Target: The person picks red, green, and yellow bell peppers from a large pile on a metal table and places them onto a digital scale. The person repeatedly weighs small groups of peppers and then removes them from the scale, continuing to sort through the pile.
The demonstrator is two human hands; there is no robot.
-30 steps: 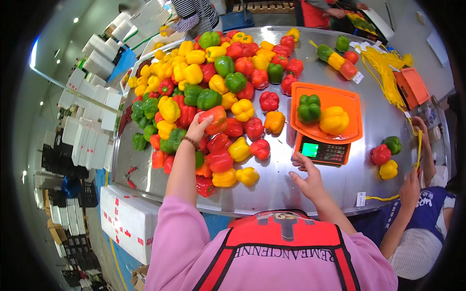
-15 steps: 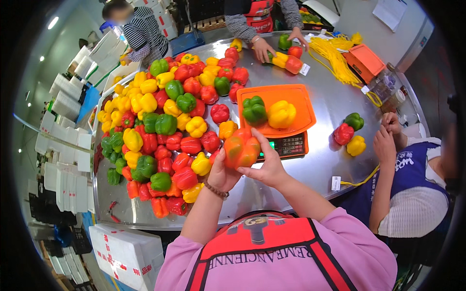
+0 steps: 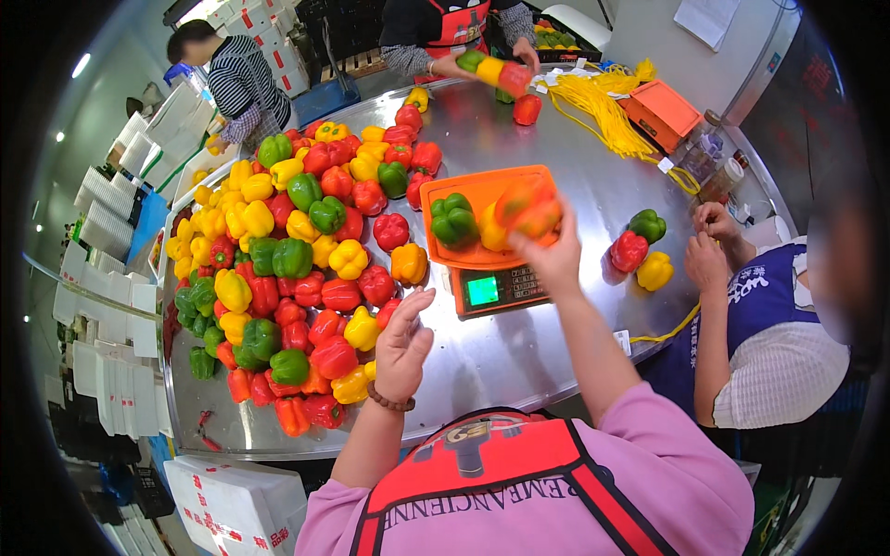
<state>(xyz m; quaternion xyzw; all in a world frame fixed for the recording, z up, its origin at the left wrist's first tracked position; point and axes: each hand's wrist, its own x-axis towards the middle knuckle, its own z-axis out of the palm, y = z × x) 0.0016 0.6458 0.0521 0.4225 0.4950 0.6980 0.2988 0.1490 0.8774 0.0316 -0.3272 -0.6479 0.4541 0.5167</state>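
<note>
My right hand [image 3: 554, 258] grips a red-orange bell pepper [image 3: 530, 208], blurred by motion, over the right side of an orange tray [image 3: 484, 181]. In that tray sit a green bell pepper [image 3: 453, 221] and a yellow bell pepper [image 3: 491, 230], the yellow one partly covered by the held pepper. The tray rests on a digital scale [image 3: 505, 289] with a lit green display. My left hand [image 3: 404, 347] is open and holds nothing, raised beside the right edge of a large pile of red, yellow and green bell peppers [image 3: 340, 294].
Across the metal table [image 3: 445, 371], another person's hands [image 3: 524, 54] hold a row of peppers. Yellow ties [image 3: 598, 107] lie near an orange bin [image 3: 663, 113]. At right, three peppers [image 3: 630, 250] stand near a seated co-worker's hands [image 3: 712, 246]. A white foam box [image 3: 236, 500] is at lower left.
The red-orange pepper went from both my hands to over the tray in my right hand alone. My left hand let go and opened. The person across lifted the row of peppers.
</note>
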